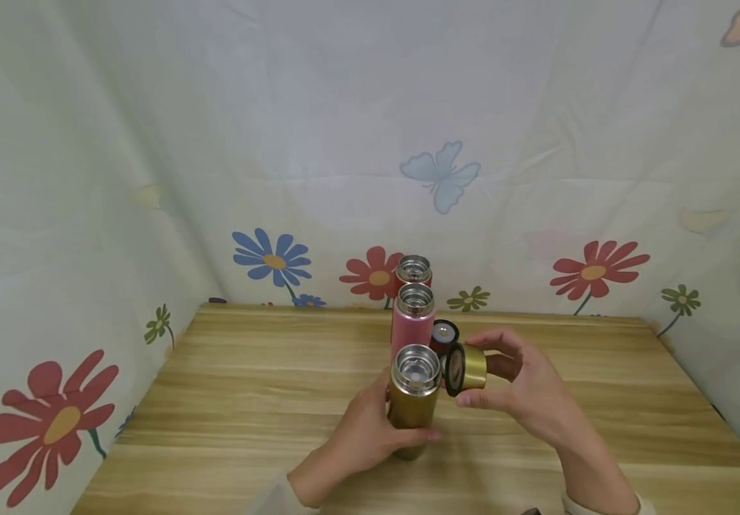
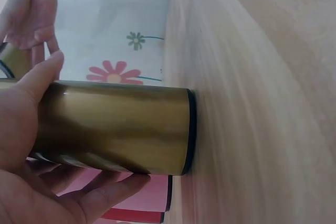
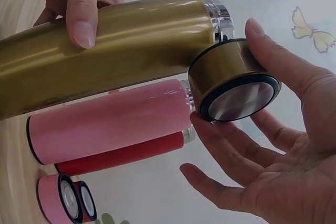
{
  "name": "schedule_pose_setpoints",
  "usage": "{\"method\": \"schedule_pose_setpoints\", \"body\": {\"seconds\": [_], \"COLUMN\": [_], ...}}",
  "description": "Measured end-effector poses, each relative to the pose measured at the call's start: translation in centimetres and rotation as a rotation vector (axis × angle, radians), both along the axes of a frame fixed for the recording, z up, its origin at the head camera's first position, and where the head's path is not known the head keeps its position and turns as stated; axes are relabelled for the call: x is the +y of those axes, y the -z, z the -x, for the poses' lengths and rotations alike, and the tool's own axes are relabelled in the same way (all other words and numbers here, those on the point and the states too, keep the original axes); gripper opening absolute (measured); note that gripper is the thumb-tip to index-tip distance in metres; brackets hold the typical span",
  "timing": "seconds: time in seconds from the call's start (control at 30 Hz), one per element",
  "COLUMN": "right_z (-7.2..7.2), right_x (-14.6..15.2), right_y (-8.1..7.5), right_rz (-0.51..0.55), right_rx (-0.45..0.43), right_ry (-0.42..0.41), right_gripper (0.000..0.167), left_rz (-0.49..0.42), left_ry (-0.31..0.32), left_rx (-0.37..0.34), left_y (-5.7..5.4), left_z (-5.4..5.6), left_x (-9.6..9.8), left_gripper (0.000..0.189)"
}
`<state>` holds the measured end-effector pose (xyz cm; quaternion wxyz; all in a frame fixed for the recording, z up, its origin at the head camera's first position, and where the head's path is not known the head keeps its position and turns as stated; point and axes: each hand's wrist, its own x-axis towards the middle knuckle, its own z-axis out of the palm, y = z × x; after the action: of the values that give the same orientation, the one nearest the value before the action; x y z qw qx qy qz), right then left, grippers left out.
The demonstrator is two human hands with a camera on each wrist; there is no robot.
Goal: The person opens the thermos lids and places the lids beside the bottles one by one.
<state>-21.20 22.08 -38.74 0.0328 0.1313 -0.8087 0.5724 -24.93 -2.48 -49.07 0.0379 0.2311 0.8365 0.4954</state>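
In the head view my left hand (image 1: 360, 433) grips an upright gold thermos flask (image 1: 411, 411) around its body. The flask's mouth is uncovered, showing a bare steel neck. My right hand (image 1: 534, 390) pinches the gold lid (image 1: 475, 366) between thumb and fingers, beside the flask's neck and tipped sideways. From the right wrist, the lid's round end panel (image 3: 241, 100) faces the camera, while the lid overlaps the steel neck (image 3: 220, 19). Directly behind the gold flask stands a pink flask (image 1: 411, 325), with a red flask (image 1: 401, 284) farther back; both are lidless.
A pink lid (image 3: 50, 200) and a red lid (image 3: 85, 199) stand on the wooden table (image 1: 267, 372), to the right of their flasks. Around the table hangs a pale cloth (image 1: 318, 129) printed with flowers and butterflies, close along its back edge.
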Motion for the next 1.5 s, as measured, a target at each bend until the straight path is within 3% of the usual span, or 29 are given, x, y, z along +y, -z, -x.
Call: {"method": "schedule_pose_setpoints", "body": {"seconds": [0.43, 0.97, 1.27, 1.5], "right_z": [-0.3, 0.0, 0.1, 0.4], "right_x": [0.4, 1.2, 1.3, 1.1], "right_y": [1.7, 3.8, 5.7, 6.7], "right_rz": [0.075, 0.046, 0.065, 0.027], "right_rx": [-0.075, -0.127, -0.08, -0.105], "right_ry": [-0.065, -0.132, -0.215, -0.194], "right_gripper": [0.073, 0.084, 0.076, 0.07], "left_rz": [-0.018, -0.013, -0.021, -0.037], "left_ry": [-0.023, -0.054, -0.067, -0.067], "left_rx": [-0.021, -0.027, -0.03, -0.031], "left_y": [0.9, 1.1, 1.2, 1.2], "left_z": [-0.6, -1.0, -1.2, -1.3], "left_x": [-0.5, -0.5, -0.4, -0.4], "left_gripper": [0.091, 0.091, 0.087, 0.086]}}
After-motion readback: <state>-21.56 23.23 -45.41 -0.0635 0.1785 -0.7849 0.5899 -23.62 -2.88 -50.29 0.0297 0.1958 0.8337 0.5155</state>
